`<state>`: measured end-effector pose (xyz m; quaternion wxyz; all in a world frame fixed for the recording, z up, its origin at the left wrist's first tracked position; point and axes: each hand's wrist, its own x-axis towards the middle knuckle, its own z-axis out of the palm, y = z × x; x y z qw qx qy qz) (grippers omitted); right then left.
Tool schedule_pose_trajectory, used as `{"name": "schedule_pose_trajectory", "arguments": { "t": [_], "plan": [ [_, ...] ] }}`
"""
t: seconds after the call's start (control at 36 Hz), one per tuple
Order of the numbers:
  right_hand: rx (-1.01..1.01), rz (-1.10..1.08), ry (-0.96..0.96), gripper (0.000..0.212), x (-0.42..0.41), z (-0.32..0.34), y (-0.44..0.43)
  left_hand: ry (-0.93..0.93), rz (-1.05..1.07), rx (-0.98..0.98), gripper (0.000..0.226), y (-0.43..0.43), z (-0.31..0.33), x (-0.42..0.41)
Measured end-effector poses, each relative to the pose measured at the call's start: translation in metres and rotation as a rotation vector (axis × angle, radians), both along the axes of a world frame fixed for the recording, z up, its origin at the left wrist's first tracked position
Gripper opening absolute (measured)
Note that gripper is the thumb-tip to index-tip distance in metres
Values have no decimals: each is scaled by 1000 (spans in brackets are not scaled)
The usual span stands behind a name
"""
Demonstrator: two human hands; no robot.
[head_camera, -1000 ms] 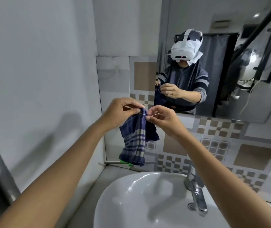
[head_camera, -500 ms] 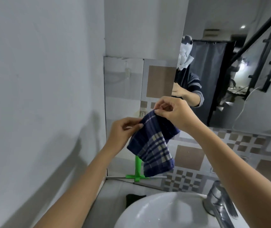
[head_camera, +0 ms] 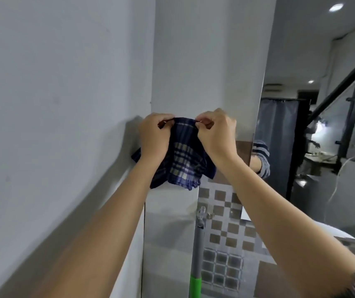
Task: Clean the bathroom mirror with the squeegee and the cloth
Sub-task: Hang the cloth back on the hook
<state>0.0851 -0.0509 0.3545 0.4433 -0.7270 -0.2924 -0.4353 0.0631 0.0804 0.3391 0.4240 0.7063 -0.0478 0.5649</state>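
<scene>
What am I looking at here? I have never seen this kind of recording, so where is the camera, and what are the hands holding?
There is no machine. A person wears a wide-angle camera on the head, so you see their own two bare arms reaching forward. The single picture looks at a bathroom corner.

The left hand and the right hand each pinch the top edge of a dark blue checked cloth, which hangs down between them in front of the wall.

To the right is the mirror; it shows a striped sleeve and the room behind. Below the hands, a grey pole with a green grip stands against the tiled wall, probably the squeegee's handle; its blade is out of view.
</scene>
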Motion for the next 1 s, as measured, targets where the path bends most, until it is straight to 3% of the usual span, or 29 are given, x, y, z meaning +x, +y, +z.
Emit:
{"name": "schedule_pose_trajectory", "arguments": {
  "t": [0.39, 0.58, 0.72, 0.83, 1.0],
  "plan": [
    [-131, -44, 48, 23, 20, -28, 15, 119, -117, -20, 18, 26, -16, 21],
    [-108, 15, 154, 19, 10, -40, 11, 252, -317, -133, 10, 25, -25, 1],
    [-30, 181, 308, 37, -7, -43, 6, 332, -522, -126, 22, 22, -39, -18],
    [-83, 211, 287, 40, -9, -48, 9, 391, -603, -124, 40, 26, -51, -20],
    [-79, 196, 271, 46, -3, -55, 10, 364, -568, -17, 39, 24, -58, -22]
  ]
}}
